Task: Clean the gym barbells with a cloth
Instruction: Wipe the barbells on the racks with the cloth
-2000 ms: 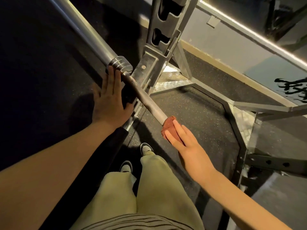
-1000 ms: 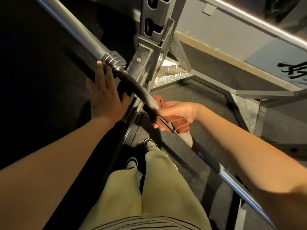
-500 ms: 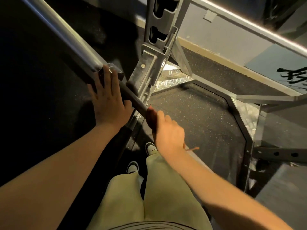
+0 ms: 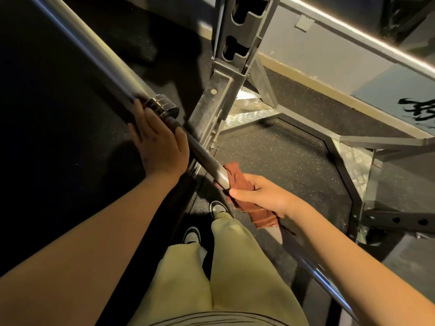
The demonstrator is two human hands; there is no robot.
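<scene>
A steel barbell (image 4: 202, 156) runs diagonally from the top left to the bottom right, with its ringed collar (image 4: 162, 107) near the rack upright. My left hand (image 4: 160, 144) rests flat against the bar just below the collar, fingers straight and thumb over the shaft. My right hand (image 4: 259, 196) grips a rust-red cloth (image 4: 244, 189) wrapped around the shaft lower down. A tail of the cloth hangs below my fingers. Past that hand, my right forearm hides part of the bar.
The grey rack upright (image 4: 226, 74) with hook slots stands right behind the bar. Its steel base frame (image 4: 353, 161) with checker plates lies on the dark speckled rubber floor (image 4: 277, 149). A grey wall (image 4: 329, 50) runs along the top right. My shoes (image 4: 217, 207) stand below the bar.
My right hand with the cloth has slid down the shaft, away from the rack and my left hand. The left hand stays flat by the collar.
</scene>
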